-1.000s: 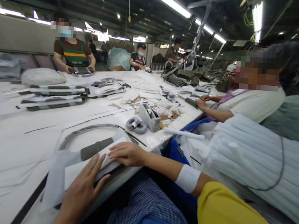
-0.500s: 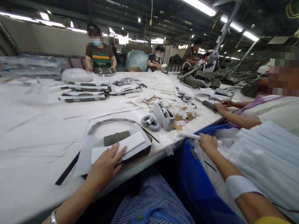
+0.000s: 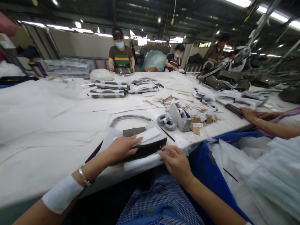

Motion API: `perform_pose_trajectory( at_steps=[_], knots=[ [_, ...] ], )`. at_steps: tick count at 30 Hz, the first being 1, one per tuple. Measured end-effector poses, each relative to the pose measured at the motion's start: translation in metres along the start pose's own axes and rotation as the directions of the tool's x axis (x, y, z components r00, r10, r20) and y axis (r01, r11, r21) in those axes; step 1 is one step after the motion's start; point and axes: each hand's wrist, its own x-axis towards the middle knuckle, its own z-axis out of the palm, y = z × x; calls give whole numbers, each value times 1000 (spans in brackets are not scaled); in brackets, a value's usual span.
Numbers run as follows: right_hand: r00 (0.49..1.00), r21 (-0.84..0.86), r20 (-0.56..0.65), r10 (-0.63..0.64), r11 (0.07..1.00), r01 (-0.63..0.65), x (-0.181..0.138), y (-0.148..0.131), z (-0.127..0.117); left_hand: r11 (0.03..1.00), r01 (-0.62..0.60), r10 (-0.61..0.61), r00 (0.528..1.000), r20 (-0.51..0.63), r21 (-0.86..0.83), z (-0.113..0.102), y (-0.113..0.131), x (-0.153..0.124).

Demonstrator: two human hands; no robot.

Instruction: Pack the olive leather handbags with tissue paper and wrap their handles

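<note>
The dark handbag (image 3: 151,149) lay at the near edge of the white table (image 3: 79,115), in front of the person, its wrapped strap (image 3: 129,116) curving out behind. The left hand (image 3: 122,147) rested over it, fingers stretched out flat on a white strip (image 3: 150,136), thumb set apart below; it hid one end of the strip and much of the bag's near side. The right hand (image 3: 175,163) had its fingers bent, with a narrow gap to the thumb, at the end of a white padding roll (image 3: 142,161) along the table edge; whether they pinched the roll or merely touched it could not be told. The roll's other end was hard to make out against the table.

Beyond the bag, a grey coil (image 3: 166,121) sat just beside a tape dispenser (image 3: 180,117). Right of the table, a blue bin (image 3: 205,172) held white sheeting (image 3: 229,163), blurred towards the frame's edge, where a co-worker's body (image 3: 297,120) was cut off.
</note>
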Motion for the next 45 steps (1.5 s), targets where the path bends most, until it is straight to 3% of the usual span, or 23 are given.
perform_pose_trajectory(
  at_steps=[6, 12, 15, 18, 22, 26, 34, 41, 45],
  knots=[
    [992, 71, 3, 129, 989, -129, 34, -41, 46, 1000, -7, 8, 1000, 6, -22, -6, 1, 1],
    [987, 278, -78, 140, 954, -114, 24, -46, 66, 999, -34, 31, 997, -66, -40, 7, 3, -4],
    [990, 368, -126, 59, 930, -8, 17, -37, 60, 1000, 15, -15, 990, -138, -4, 22, 10, -8],
    [980, 332, -189, -63, 935, 124, 13, -15, 41, 999, 40, -33, 980, -198, 31, 33, 18, -12],
    [983, 167, -176, -57, 982, 87, 10, 24, 22, 998, 37, -28, 980, -198, 41, 34, 21, -14],
    [992, 45, -119, -52, 997, 58, 6, 48, 28, 998, 54, -47, 985, -167, 37, 28, 21, -13],
    [977, 17, -189, -97, 995, 102, -4, 57, 51, 996, 88, -90, 985, -150, -18, 21, 27, -14],
    [974, 94, -225, 22, 996, -1, 0, 52, 50, 995, 100, -100, 981, -169, -8, 25, 30, -15],
    [980, 144, -197, 19, 990, 9, 7, 55, 47, 995, 99, -99, 982, -159, -7, 26, 31, -16]
  ],
)
